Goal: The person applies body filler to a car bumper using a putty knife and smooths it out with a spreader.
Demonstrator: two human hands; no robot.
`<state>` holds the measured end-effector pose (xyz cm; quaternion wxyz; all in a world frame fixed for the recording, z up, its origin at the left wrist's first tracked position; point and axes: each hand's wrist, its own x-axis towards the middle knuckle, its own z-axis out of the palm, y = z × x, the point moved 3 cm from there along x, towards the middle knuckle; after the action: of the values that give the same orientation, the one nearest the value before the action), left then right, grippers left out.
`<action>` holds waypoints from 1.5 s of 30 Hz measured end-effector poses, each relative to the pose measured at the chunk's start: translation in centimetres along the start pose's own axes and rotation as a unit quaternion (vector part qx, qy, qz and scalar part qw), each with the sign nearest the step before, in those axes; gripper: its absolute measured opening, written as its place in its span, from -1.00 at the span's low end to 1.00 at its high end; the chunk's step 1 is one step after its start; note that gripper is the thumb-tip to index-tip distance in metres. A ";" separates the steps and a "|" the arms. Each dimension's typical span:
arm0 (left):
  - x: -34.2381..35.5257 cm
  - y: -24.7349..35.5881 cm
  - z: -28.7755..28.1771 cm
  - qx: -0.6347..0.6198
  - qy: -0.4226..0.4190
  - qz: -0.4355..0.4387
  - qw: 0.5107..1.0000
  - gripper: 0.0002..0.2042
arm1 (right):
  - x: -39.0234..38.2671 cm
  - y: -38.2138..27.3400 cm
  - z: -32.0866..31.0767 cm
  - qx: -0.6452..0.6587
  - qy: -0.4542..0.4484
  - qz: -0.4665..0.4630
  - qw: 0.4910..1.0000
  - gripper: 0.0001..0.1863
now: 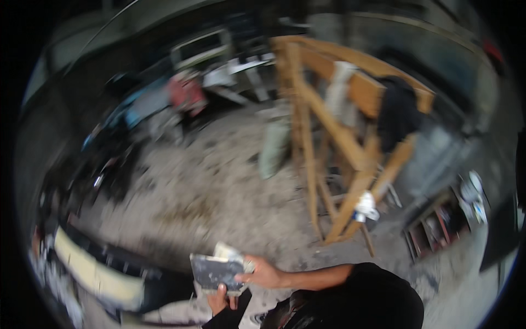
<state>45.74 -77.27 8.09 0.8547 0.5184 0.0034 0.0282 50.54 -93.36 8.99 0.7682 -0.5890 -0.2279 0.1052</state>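
Note:
My left hand point(219, 300) grips a dark, flat rectangular plate point(211, 272) from below, its thumb lying on the speckled face. From the right, my right hand point(263, 272) is closed at the plate's right edge, its fingers curled round a pale, flat piece point(226, 252) that sticks up behind the plate. Blur hides what kind of things these are. Both are held low in front of me, above the floor. Left of them is a long, curved black panel point(96, 271) with a cream-coloured patch, like a vehicle bumper.
An orange-brown wooden frame point(307, 148) stands ahead to the right, with dark cloth point(400, 107) hung over it. Beside it is a pale green sack point(275, 145). A compartmented box point(438, 226) sits at right. Blurred clutter, including a red item point(186, 93), lines the far left.

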 end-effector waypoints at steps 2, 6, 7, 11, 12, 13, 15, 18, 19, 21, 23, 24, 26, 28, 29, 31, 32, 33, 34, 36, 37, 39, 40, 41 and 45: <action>1.7 -4.7 2.6 0.019 -0.058 -0.069 0.996 -0.62 | -1.8 -1.0 -5.5 0.021 0.065 0.014 0.998 -0.49; 4.7 -11.2 6.5 0.073 -0.059 -0.173 0.981 -0.54 | -6.2 -13.2 -15.9 -0.222 0.239 -0.146 0.934 -0.47; 5.5 -13.2 6.0 0.120 0.004 -0.224 0.967 -0.48 | -6.8 -16.7 -18.2 -0.259 0.259 -0.207 0.907 -0.43; 7.9 -23.0 -0.5 0.188 0.036 -0.331 0.924 -0.53 | -8.5 -31.9 -25.3 -0.338 0.413 -0.376 0.758 -0.46; 7.5 -24.8 -1.4 0.212 0.016 -0.346 0.914 -0.54 | -8.9 -35.4 -27.6 -0.341 0.430 -0.405 0.731 -0.48; 7.1 -26.4 -2.5 0.237 0.001 -0.361 0.902 -0.55 | -8.8 -38.2 -29.7 -0.351 0.458 -0.409 0.707 -0.48; 6.7 -29.1 -4.7 0.308 0.002 -0.351 0.884 -0.58 | -8.6 -42.8 -35.0 -0.409 0.533 -0.371 0.641 -0.49; 7.0 -32.9 -12.2 0.299 0.031 -0.319 0.899 -0.62 | -6.2 -44.8 -38.4 -0.509 0.588 -0.246 0.578 -0.54; 7.1 -34.2 -13.8 0.276 0.038 -0.312 0.908 -0.64 | -5.6 -44.5 -39.1 -0.541 0.594 -0.198 0.562 -0.56; 5.8 -32.9 -12.9 0.267 0.042 -0.312 0.911 -0.67 | -6.0 -44.1 -38.1 -0.582 0.620 -0.108 0.515 -0.58; 4.7 -32.1 -13.4 0.256 0.048 -0.285 0.922 -0.70 | -6.5 -44.4 -37.8 -0.599 0.642 -0.076 0.472 -0.62; 4.7 -32.6 -14.6 0.248 0.050 -0.261 0.932 -0.71 | -6.7 -45.0 -39.7 -0.592 0.636 -0.072 0.489 -0.60; 4.3 -34.1 -16.5 0.238 0.063 -0.233 0.941 -0.72 | -7.3 -45.4 -42.6 -0.555 0.650 -0.093 0.510 -0.67; 3.4 -34.0 -17.7 0.229 0.100 -0.216 0.944 -0.73 | -7.2 -44.4 -43.3 -0.498 0.624 -0.098 0.594 -0.72; 3.2 -33.9 -17.9 0.226 0.096 -0.210 0.947 -0.75 | -7.4 -44.3 -43.4 -0.512 0.603 -0.077 0.607 -0.72; 2.3 -31.1 -13.8 0.216 0.098 -0.262 0.935 -0.78 | -8.5 -43.7 -43.7 -0.510 0.626 -0.115 0.578 -0.59; 1.9 -28.5 -11.7 0.212 0.105 -0.283 0.929 -0.79 | -8.7 -43.6 -43.6 -0.504 0.635 -0.136 0.569 -0.52; 1.6 -26.9 -10.8 0.219 0.106 -0.275 0.930 -0.82 | -8.5 -43.8 -43.6 -0.498 0.627 -0.130 0.584 -0.47; 1.5 -26.0 -10.5 0.217 0.102 -0.274 0.931 -0.81 | -8.3 -43.9 -43.7 -0.490 0.618 -0.124 0.602 -0.42; 1.2 -25.4 -11.4 0.190 0.107 -0.308 0.926 -0.77 | -7.6 -43.9 -44.9 -0.481 0.600 -0.116 0.629 -0.45; 1.1 -24.9 -11.5 0.157 0.124 -0.287 0.937 -0.78 | -7.2 -43.6 -43.2 -0.453 0.589 -0.094 0.663 -0.49; 2.5 -22.1 -7.4 0.209 0.090 -0.279 0.933 -0.76 | -11.2 -45.3 -42.8 -0.494 0.593 -0.151 0.618 -0.54; 3.3 -20.8 -5.8 0.231 0.050 -0.236 0.943 -0.76 | -13.0 -45.6 -42.0 -0.515 0.590 -0.207 0.586 -0.56; 3.7 -19.3 -4.7 0.250 0.021 -0.191 0.949 -0.75 | -13.7 -45.2 -40.8 -0.525 0.574 -0.278 0.564 -0.59; 4.0 -12.4 -2.2 0.335 0.034 -0.087 0.938 -0.80 | -7.5 -30.6 -25.5 -0.559 0.329 -0.352 0.675 -0.64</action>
<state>50.24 -80.85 -3.83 0.6304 0.7708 0.0866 -0.0314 52.81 -127.18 31.31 0.3009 -0.7814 -0.1674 -0.5204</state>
